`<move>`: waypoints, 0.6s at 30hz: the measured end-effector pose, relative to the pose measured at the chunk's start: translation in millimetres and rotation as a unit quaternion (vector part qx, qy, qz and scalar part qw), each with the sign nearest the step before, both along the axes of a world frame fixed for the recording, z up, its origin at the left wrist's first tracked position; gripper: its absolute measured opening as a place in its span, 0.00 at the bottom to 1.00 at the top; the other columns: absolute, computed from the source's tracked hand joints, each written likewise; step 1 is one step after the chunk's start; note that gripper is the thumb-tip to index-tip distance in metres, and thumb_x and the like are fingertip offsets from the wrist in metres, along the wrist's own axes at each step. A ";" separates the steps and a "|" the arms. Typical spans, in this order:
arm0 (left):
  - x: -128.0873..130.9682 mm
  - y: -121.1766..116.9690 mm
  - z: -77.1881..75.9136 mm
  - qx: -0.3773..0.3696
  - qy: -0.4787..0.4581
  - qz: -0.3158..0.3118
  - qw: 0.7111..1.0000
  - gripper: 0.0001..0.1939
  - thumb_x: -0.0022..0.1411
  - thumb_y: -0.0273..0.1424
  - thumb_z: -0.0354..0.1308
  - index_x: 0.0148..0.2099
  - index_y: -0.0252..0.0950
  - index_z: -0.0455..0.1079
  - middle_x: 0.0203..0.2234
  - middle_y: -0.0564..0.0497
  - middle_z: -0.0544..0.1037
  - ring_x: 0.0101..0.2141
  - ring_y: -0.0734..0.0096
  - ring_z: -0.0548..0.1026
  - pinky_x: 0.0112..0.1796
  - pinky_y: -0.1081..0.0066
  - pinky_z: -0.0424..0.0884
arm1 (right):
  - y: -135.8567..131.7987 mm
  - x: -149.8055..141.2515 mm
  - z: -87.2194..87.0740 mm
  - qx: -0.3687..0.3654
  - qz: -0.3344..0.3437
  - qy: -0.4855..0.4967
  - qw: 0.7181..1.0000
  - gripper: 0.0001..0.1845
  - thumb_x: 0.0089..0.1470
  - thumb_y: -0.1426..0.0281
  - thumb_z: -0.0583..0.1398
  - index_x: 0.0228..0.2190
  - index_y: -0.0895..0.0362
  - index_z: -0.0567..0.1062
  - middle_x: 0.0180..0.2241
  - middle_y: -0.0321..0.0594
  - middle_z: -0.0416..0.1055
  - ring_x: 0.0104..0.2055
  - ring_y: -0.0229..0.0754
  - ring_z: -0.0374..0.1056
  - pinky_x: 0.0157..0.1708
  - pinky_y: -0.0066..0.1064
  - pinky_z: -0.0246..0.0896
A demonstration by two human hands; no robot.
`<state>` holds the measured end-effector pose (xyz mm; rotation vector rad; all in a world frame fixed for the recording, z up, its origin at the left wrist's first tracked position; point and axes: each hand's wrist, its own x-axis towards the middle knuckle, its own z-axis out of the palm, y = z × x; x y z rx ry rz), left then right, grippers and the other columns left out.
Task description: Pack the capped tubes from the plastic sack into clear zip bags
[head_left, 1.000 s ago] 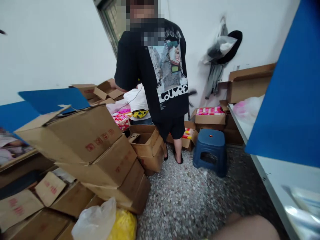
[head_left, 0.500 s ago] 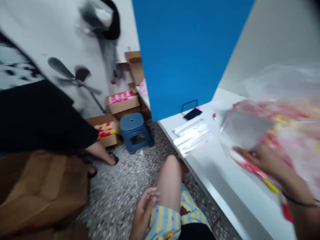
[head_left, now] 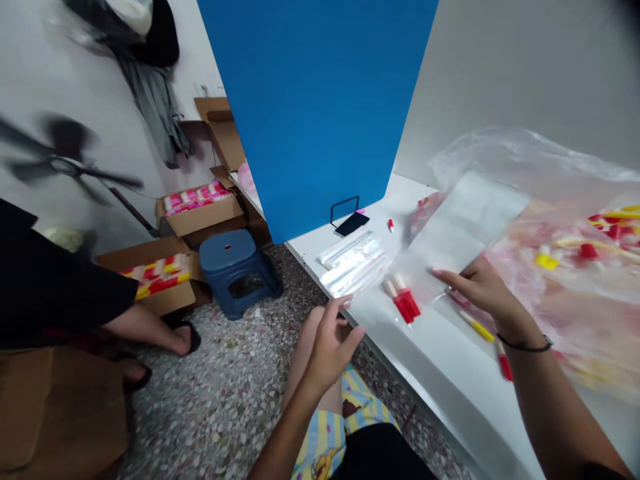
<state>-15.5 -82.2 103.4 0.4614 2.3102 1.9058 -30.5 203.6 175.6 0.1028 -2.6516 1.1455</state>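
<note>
My right hand (head_left: 477, 290) pinches a clear plastic bag (head_left: 465, 213), holding it up at a slant over the white table (head_left: 440, 373). Just left of that hand are a few small red-and-white pieces (head_left: 406, 303); whether they sit inside the bag or under it I cannot tell. A yellow-and-white piece (head_left: 477, 327) and a red one (head_left: 504, 363) lie below my right wrist. Above my knee, near the table edge, my left hand (head_left: 333, 343) is raised with its fingers apart and nothing in it.
Flat clear bags (head_left: 353, 263) lie near a phone (head_left: 353, 223) by the blue partition (head_left: 325, 120). Large plastic sacks (head_left: 575, 267) of coloured pieces fill the table's right side. Leftward are a blue stool (head_left: 229, 253), open cartons (head_left: 200, 220), a fan (head_left: 65, 163) and a standing person (head_left: 60, 280).
My left hand has risen from my lap toward the table edge, fingers spreading. My right hand has brought the clear bag up and out from the sacks. The view has turned right.
</note>
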 end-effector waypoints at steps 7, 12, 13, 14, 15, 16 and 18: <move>-44.4 65.3 33.5 0.081 0.023 -0.117 0.990 0.15 0.64 0.40 0.50 0.31 0.34 0.65 0.24 0.54 0.68 0.28 0.74 0.67 0.31 0.74 0.63 | -16.4 10.5 -8.1 -0.036 0.061 0.011 0.997 0.21 0.49 0.52 0.62 0.19 0.56 0.72 0.20 0.39 0.71 0.23 0.39 0.66 0.19 0.28 0.60; -44.4 84.5 26.3 0.091 0.075 -0.059 0.991 0.15 0.67 0.38 0.47 0.33 0.35 0.66 0.22 0.55 0.67 0.26 0.74 0.67 0.30 0.75 0.64 | -25.6 6.0 -24.4 -0.049 0.020 0.037 0.998 0.19 0.48 0.53 0.63 0.24 0.57 0.75 0.21 0.38 0.72 0.22 0.39 0.66 0.19 0.28 0.60; -43.4 86.4 23.2 0.088 0.092 -0.060 0.990 0.15 0.67 0.38 0.46 0.35 0.35 0.67 0.26 0.53 0.70 0.30 0.72 0.69 0.34 0.74 0.66 | -23.9 7.6 -26.0 -0.046 0.021 0.039 0.998 0.18 0.48 0.54 0.63 0.25 0.57 0.75 0.21 0.38 0.72 0.22 0.39 0.66 0.20 0.28 0.60; -42.5 87.2 19.4 0.085 0.104 -0.064 0.989 0.14 0.68 0.38 0.46 0.39 0.35 0.68 0.31 0.51 0.72 0.35 0.71 0.71 0.38 0.73 0.67 | -20.0 10.3 -26.3 -0.038 0.033 0.035 0.998 0.17 0.49 0.54 0.63 0.25 0.57 0.75 0.22 0.38 0.72 0.22 0.39 0.66 0.21 0.29 0.61; -41.9 86.7 14.8 0.088 0.105 -0.067 0.988 0.14 0.67 0.39 0.46 0.43 0.35 0.67 0.38 0.48 0.73 0.39 0.69 0.71 0.42 0.72 0.67 | -14.0 13.9 -25.4 -0.026 0.052 0.024 0.998 0.17 0.49 0.55 0.63 0.24 0.57 0.75 0.22 0.38 0.72 0.23 0.39 0.66 0.22 0.29 0.61; -41.5 84.6 9.4 0.097 0.091 -0.067 0.989 0.15 0.67 0.39 0.46 0.48 0.36 0.66 0.43 0.46 0.72 0.43 0.68 0.71 0.46 0.70 0.66 | -5.8 17.7 -23.7 -0.020 0.062 0.021 0.998 0.17 0.49 0.55 0.63 0.22 0.56 0.74 0.21 0.38 0.72 0.23 0.39 0.66 0.22 0.29 0.61; -41.0 76.5 -3.9 0.129 0.026 -0.053 0.990 0.19 0.67 0.41 0.46 0.53 0.36 0.62 0.47 0.44 0.71 0.44 0.68 0.71 0.48 0.68 0.66 | 14.4 22.5 -19.1 -0.027 0.035 0.042 0.998 0.22 0.50 0.53 0.62 0.16 0.56 0.70 0.17 0.37 0.67 0.19 0.37 0.62 0.19 0.29 0.57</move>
